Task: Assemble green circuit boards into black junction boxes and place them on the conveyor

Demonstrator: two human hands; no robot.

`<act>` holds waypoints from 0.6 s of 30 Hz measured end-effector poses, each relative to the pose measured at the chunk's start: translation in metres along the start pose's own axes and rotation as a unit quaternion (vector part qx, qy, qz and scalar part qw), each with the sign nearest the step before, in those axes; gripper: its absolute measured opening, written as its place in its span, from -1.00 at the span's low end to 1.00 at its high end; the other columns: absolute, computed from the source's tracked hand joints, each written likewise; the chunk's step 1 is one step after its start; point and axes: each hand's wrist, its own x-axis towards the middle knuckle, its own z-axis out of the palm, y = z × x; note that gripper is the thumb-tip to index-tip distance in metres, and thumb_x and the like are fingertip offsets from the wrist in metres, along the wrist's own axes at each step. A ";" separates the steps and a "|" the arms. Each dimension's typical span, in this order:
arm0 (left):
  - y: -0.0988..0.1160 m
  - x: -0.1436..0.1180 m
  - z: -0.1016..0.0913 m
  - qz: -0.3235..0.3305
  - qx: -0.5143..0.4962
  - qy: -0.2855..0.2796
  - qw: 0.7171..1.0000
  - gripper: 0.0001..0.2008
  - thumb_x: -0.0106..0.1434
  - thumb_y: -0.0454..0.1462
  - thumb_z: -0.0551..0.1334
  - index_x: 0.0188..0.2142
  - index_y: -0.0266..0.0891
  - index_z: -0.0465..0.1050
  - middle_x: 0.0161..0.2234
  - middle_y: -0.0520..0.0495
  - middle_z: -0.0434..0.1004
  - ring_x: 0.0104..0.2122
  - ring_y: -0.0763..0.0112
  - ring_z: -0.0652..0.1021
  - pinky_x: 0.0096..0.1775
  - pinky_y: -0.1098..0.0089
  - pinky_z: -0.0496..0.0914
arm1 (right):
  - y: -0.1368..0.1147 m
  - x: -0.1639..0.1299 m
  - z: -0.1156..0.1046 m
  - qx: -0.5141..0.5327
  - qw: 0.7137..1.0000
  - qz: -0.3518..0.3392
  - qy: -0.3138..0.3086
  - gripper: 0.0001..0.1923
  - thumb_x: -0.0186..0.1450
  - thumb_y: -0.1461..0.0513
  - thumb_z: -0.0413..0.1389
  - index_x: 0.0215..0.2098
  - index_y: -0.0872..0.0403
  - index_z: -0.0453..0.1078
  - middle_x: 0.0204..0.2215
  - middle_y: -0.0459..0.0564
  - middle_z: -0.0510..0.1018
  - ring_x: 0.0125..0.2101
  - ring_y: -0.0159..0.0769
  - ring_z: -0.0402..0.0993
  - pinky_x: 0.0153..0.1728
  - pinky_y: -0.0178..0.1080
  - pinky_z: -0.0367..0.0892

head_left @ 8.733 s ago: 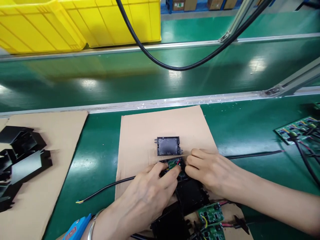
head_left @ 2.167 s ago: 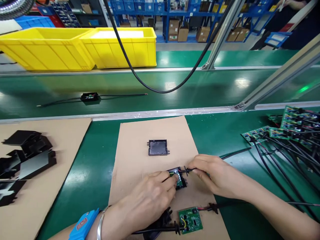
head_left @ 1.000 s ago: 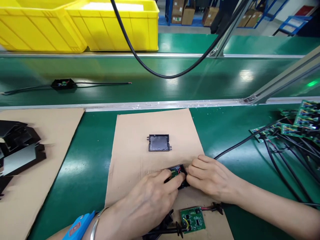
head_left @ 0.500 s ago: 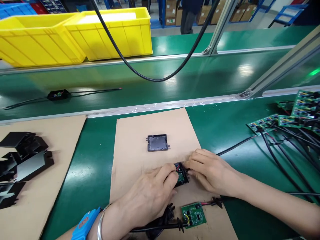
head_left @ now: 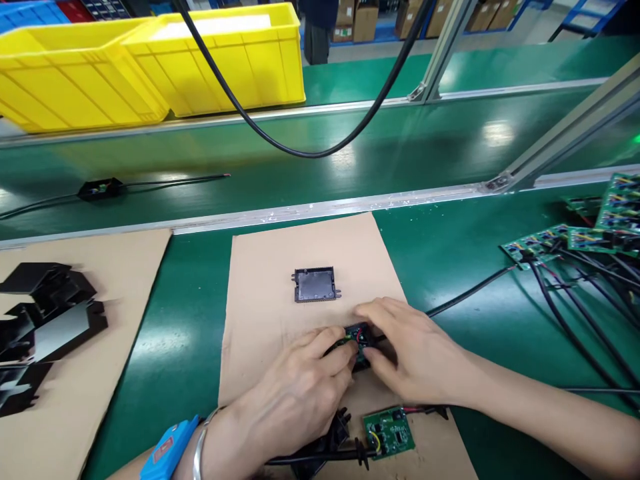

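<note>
Between my two hands, on the middle cardboard sheet, is a black plastic housing with a green circuit board inside it. My left hand is closed on its left side, fingertips over the board, hiding much of it. Thumb and fingers of my right hand grip the right end, where a black cable leaves. A second housing lies open side up just beyond. Below my hands rests another green board with cables attached, beside a black part partly covered by my left forearm.
More black housings lie on cardboard at the left. Wired circuit boards are heaped at the right. On the conveyor sits a wired black case. Yellow bins stand behind, and a black cable hangs across the view.
My right hand has shifted from the cable at the housing's right end onto the housing, with thumb and fingers on its edges. On the conveyor, the wired case appears farther left.
</note>
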 end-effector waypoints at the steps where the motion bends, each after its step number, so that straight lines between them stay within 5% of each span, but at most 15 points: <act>1: -0.001 0.000 0.000 -0.001 -0.003 0.007 1.000 -0.82 0.31 -0.35 0.14 -0.15 -0.33 0.49 -0.07 -0.13 0.52 0.02 0.15 0.43 0.06 0.19 0.39 | -0.002 0.002 0.004 -0.003 1.000 0.006 -0.001 -0.72 0.13 0.34 0.03 -0.15 0.11 0.28 -0.27 0.04 0.39 -0.23 -0.18 0.28 -0.19 -0.14 0.22; 6: -0.005 -0.001 -0.001 -0.002 -0.036 0.030 0.999 -0.84 0.30 -0.37 0.16 -0.20 -0.34 0.51 -0.14 -0.09 0.55 0.03 0.25 0.43 0.17 0.29 0.30 | -0.005 0.012 0.014 -0.037 0.999 0.027 -0.011 -0.82 0.05 0.36 0.00 -0.35 0.07 0.20 -0.35 -0.01 0.34 -0.31 -0.22 0.24 -0.27 -0.16 0.20; 18: -0.003 -0.003 0.000 -0.001 0.010 -0.008 1.000 -0.72 0.28 -0.38 0.08 -0.06 -0.36 0.44 0.17 -0.16 0.33 0.12 0.13 0.35 0.12 0.20 0.34 | 0.000 0.009 -0.003 0.052 0.996 0.039 -0.054 -0.80 0.20 0.32 0.05 -0.18 0.08 0.25 -0.26 0.00 0.40 -0.21 -0.23 0.31 -0.15 -0.19 0.22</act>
